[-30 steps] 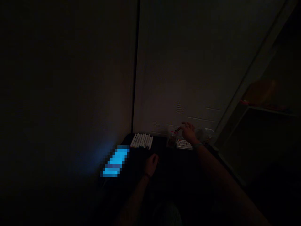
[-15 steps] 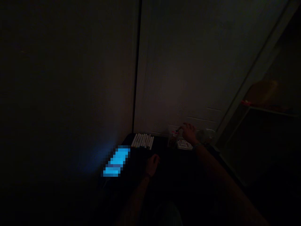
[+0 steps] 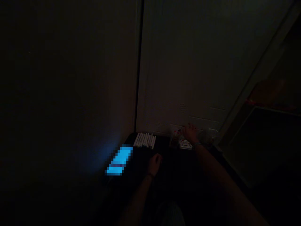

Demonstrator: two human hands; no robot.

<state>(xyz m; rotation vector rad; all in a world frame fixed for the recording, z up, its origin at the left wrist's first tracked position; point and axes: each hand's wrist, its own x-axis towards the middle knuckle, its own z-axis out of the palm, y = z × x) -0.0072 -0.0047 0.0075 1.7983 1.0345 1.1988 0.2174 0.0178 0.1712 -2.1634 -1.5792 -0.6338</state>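
The scene is very dark. My left hand [image 3: 155, 164] is over the dark tabletop [image 3: 141, 168], its fingers curled together; whatever they may hold is hidden. Beyond it lies a row of several white markers [image 3: 144, 140]. My right hand [image 3: 191, 133] reaches to the back, fingers apart, with no held thing that I can make out. Its fingertips are beside a clear container [image 3: 174, 141] with small reddish items inside. Below the hand sits a white box or case [image 3: 185, 144] with dark markings.
A glowing, pixelated blue screen [image 3: 119, 160] lies at the table's left. Another clear container [image 3: 212, 135] stands right of my right hand. Pale panels [image 3: 174, 78] rise behind the table. A dark, pale-edged shape [image 3: 270, 141] and an orange thing [image 3: 268, 91] are at the right.
My right hand's fingers have drawn slightly away from the clear container's top, toward the right. My left hand looks unchanged. The whole view has shifted a little.
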